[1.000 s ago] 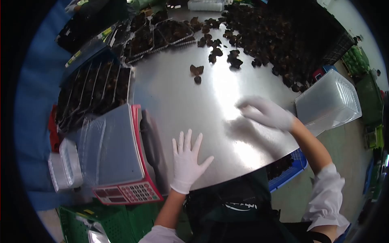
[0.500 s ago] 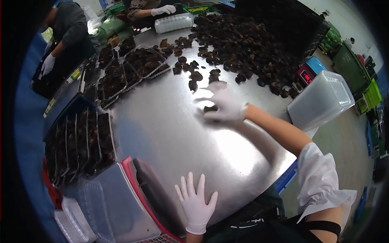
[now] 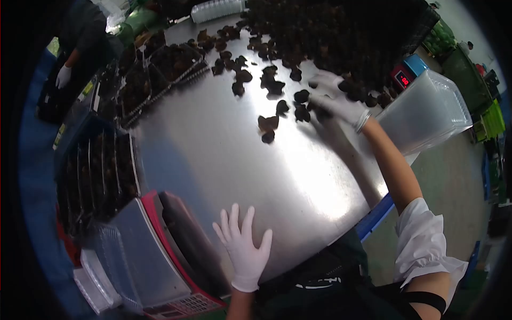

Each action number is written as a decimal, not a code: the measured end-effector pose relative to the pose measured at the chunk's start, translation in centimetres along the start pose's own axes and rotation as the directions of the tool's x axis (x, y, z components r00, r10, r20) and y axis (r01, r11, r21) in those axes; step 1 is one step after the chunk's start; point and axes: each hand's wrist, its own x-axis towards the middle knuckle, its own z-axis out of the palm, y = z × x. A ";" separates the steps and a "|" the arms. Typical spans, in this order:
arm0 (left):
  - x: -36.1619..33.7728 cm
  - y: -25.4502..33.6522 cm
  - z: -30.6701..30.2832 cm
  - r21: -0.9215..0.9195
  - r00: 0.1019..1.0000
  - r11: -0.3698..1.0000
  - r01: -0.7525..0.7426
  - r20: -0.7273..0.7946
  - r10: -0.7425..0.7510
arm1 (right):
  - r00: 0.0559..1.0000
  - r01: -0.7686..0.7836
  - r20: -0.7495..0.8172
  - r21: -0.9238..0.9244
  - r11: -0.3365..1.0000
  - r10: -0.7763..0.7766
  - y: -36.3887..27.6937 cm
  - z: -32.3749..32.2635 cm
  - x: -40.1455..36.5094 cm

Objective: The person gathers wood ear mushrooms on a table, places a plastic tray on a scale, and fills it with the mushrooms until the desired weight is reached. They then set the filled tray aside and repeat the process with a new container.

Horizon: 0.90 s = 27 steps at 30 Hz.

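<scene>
My left hand (image 3: pixel 246 249), in a white glove, rests open with fingers spread on the near edge of the metal table (image 3: pixel 208 160). Farther back, my right hand (image 3: pixel 341 100), also gloved, reaches among dark, frilly mushrooms that look like wood ear. Its fingers are apart and somewhat blurred, with dark pieces close to the fingertips. Loose mushrooms (image 3: pixel 272 84) lie left of that hand, and a browner mushroom (image 3: pixel 268 124) is nearer to me. Behind them spreads a large mushroom heap (image 3: pixel 320 37).
Stacked clear trays (image 3: pixel 426 109) stand at the right beside a scale with a red display (image 3: pixel 404 80). Filled mushroom trays (image 3: pixel 98 173) line the left. A pink-edged scale (image 3: pixel 170 250) bears clear containers near my left hand. A co-worker's gloved hand (image 3: pixel 63 77) shows at upper left.
My right hand has moved right and away from me, toward the heap. A brown mushroom and several dark ones now lie apart on the metal. My left hand stays flat while the view has shifted.
</scene>
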 end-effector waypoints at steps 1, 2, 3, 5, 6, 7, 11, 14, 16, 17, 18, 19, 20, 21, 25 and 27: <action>0.2 0.1 0.4 0.002 1.000 1.000 0.012 0.010 -0.012 | 0.999 -0.044 0.018 0.084 0.996 0.043 0.4 -1.3 0.3; 0.6 0.3 0.9 -0.070 1.000 0.998 -0.005 -0.022 0.003 | 0.965 -0.150 -0.234 -0.108 0.983 0.122 0.0 -1.8 -0.1; 1.1 0.7 1.2 -0.141 0.998 0.990 -0.021 -0.060 0.013 | 0.867 -0.288 -0.480 -0.262 0.921 0.134 -0.2 -2.1 -0.3; 2.9 1.9 1.3 -0.137 0.999 0.990 -0.030 -0.019 0.028 | 0.719 -0.614 -0.625 -0.365 0.700 0.304 5.7 1.5 1.6; 4.1 2.2 1.9 -0.147 0.999 0.988 -0.042 -0.029 0.039 | 0.779 -0.587 -0.503 -0.376 0.717 0.375 4.2 1.7 0.7; 4.8 2.7 2.3 -0.160 0.998 0.986 -0.053 -0.039 0.047 | 0.824 -0.557 -0.366 -0.386 0.735 0.432 2.2 2.1 -0.3; 5.5 5.5 3.4 -0.335 0.992 0.936 -0.105 -0.100 0.076 | 0.968 -0.173 -0.206 -0.138 0.975 0.143 -1.2 3.9 -3.2; 4.2 8.2 3.7 -0.119 0.935 0.929 -0.350 0.021 0.355 | 0.982 0.066 -0.188 0.312 0.948 -0.007 -4.0 1.9 -6.5; 3.7 7.4 5.2 -0.065 0.918 0.919 -0.389 0.054 0.392 | 0.931 0.052 -0.358 0.307 0.950 0.065 -2.7 0.7 -6.9; 3.5 7.1 5.9 -0.010 0.899 0.902 -0.431 0.082 0.431 | 0.900 0.047 -0.429 0.260 0.964 0.072 -1.7 0.2 -6.9; 3.6 7.3 6.3 -0.054 0.922 0.921 -0.387 -0.010 0.387 | 0.873 -0.079 -0.488 -0.126 0.989 0.008 -0.5 0.8 -7.1; 3.8 7.2 6.2 -0.054 0.921 0.919 -0.390 -0.005 0.390 | 0.872 -0.086 -0.490 -0.124 0.989 0.014 -0.1 2.0 -7.9; 4.0 6.8 5.8 -0.130 0.944 0.936 -0.327 0.006 0.330 | 0.946 -0.057 -0.324 -0.112 0.992 0.017 0.1 3.6 -9.2; 4.2 6.5 5.4 -0.204 0.963 0.944 -0.259 0.017 0.268 | 0.989 -0.026 -0.147 -0.096 0.995 0.011 -0.6 4.8 -10.5; 4.7 4.1 3.3 -0.190 0.964 0.956 -0.226 -0.182 0.191 | 0.970 0.242 0.003 0.115 0.964 -0.244 -12.1 5.4 -17.5; 4.5 2.1 2.8 -0.303 0.971 0.943 -0.140 -0.230 0.070 | 0.902 0.412 0.089 0.116 0.904 -0.422 -14.4 6.7 -19.5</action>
